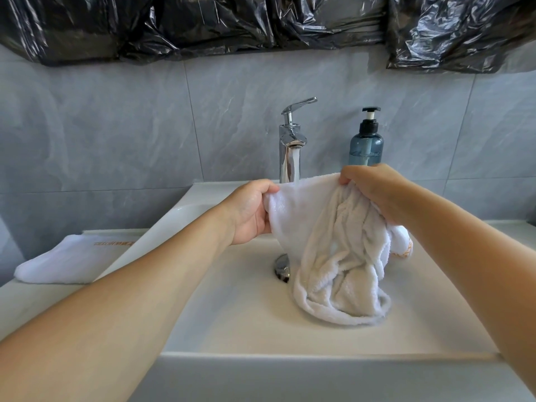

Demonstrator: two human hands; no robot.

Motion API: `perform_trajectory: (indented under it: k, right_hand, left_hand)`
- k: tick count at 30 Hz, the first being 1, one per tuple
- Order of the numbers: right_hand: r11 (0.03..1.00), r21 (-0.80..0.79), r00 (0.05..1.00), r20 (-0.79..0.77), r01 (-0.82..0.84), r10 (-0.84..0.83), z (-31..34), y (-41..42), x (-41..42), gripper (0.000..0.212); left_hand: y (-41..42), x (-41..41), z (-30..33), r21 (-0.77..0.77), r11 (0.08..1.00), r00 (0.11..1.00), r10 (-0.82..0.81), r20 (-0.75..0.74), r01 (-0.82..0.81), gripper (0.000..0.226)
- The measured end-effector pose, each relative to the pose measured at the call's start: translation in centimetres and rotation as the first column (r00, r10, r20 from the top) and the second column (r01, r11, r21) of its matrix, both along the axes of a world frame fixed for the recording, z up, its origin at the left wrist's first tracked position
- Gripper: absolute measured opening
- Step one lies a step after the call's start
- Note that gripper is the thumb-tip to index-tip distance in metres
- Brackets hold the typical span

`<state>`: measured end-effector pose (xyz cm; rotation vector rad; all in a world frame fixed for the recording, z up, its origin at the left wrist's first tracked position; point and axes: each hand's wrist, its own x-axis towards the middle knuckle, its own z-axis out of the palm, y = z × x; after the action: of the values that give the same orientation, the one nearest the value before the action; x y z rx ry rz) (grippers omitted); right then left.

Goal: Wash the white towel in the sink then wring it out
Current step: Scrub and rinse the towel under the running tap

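Both hands clamped: your left hand (251, 211) and right hand (374, 190) pinch the top edge of the soft white terry towel (333, 256), draped mid-frame into the white ceramic sink (232, 314) under the running chrome faucet (290, 146). It's soaked, limp, likely heavy; bunch it thick for wringing.

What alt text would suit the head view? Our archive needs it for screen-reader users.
Two bare hands hold a white towel under a running chrome faucet, the left hand and right hand each gripping its top edge while its lower end rests in the white sink. A blue soap dispenser stands behind; a folded white cloth lies at left.
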<state>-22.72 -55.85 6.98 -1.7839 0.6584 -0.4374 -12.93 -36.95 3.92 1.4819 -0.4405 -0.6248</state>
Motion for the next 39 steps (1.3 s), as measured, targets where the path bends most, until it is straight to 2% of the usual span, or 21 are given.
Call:
perform_trajectory:
  k: [5, 8, 12, 16, 20, 25, 29, 32, 37, 39]
  right_hand:
    - [1.0, 0.0, 0.999, 0.04, 0.02, -0.02, 0.1, -0.1, 0.1, 0.039]
    - [0.998, -0.033, 0.991, 0.119, 0.062, -0.057, 0.6, -0.3, 0.0, 0.028]
    - [0.978, -0.168, 0.977, 0.197, 0.12, -0.086, 1.6, -0.4, -0.4, 0.01]
    - [0.898, -0.386, 0.949, 0.3, 0.212, -0.095, 2.1, -1.0, -0.7, 0.019]
    - [0.805, -0.527, 0.94, 0.323, 0.274, -0.109, 1.4, -1.3, -0.3, 0.018]
    - [0.791, -0.551, 0.951, 0.283, 0.268, -0.126, 0.6, -1.5, 0.1, 0.027]
    - [0.787, -0.565, 0.96, 0.253, 0.248, -0.121, 0.1, -1.7, 0.3, 0.033]
    - [0.792, -0.565, 0.963, 0.247, 0.232, -0.106, 0.0, -1.7, 0.4, 0.033]
    - [0.792, -0.572, 0.969, 0.231, 0.212, -0.092, -0.1, -1.6, 0.3, 0.022]
    - [0.796, -0.57, 0.97, 0.225, 0.205, -0.089, -0.1, -1.6, 0.3, 0.024]
  left_hand:
    - [-0.2, 0.0, 0.0, -0.014, 1.0, 1.0, 0.012, 0.007, -0.011, 0.045]
    - [-0.4, -0.3, 0.1, -0.072, 0.997, 1.0, -0.021, 0.019, 0.023, 0.039]
    - [-0.9, -0.7, 0.1, -0.177, 0.983, 0.999, -0.052, 0.005, 0.052, 0.027]
    - [-1.6, -1.0, 0.1, -0.226, 0.97, 0.995, -0.099, -0.01, 0.094, 0.029]
    - [-1.8, -1.4, -0.2, -0.222, 0.972, 0.996, -0.089, -0.021, 0.082, 0.012]
    - [-1.7, -1.3, -0.3, -0.191, 0.981, 0.999, -0.044, -0.016, 0.04, 0.01]
    - [-1.5, -1.2, -0.4, -0.147, 0.989, 0.999, -0.036, -0.009, 0.035, 0.025]
    - [-1.5, -0.9, -0.4, -0.137, 0.99, 1.0, -0.025, -0.012, 0.023, 0.031]
    - [-1.4, -0.8, -0.4, -0.127, 0.992, 1.0, -0.01, -0.027, 0.006, 0.034]
    - [-1.3, -0.8, -0.3, -0.124, 0.992, 0.999, -0.014, -0.032, 0.01, 0.031]
